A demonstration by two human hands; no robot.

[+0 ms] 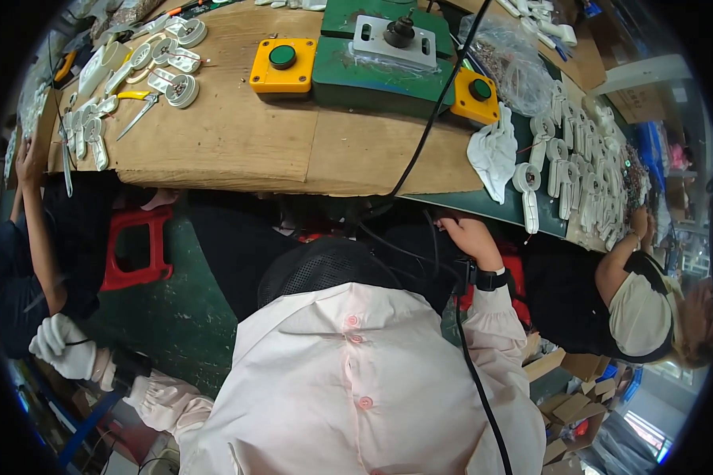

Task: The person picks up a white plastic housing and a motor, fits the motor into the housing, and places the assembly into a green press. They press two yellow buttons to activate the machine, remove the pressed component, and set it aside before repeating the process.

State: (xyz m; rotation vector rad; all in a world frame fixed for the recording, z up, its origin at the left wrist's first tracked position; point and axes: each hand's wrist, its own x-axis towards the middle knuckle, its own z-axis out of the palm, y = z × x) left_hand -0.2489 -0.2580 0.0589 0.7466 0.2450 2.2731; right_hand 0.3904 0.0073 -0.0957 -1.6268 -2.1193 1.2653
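My left hand [62, 347] wears a white glove and hangs low at the left, away from the table. Its fingers look curled; what they hold, if anything, is hidden. My bare right hand [471, 239] rests on my dark-clad thigh under the table's front edge, fingers stretched out and no object visible in them. A black cable [433, 237] runs close beside it. Above it on the table lie a crumpled white glove [495, 154] and a white plastic handled part with a round head [528, 198].
A green machine base with a metal plate [394, 43] stands between two yellow button boxes [284, 66] [475, 96]. White handled parts [582, 170] crowd the right; more, with yellow-handled scissors [140, 103], lie left. People sit on both sides. A red stool [139, 247] stands left.
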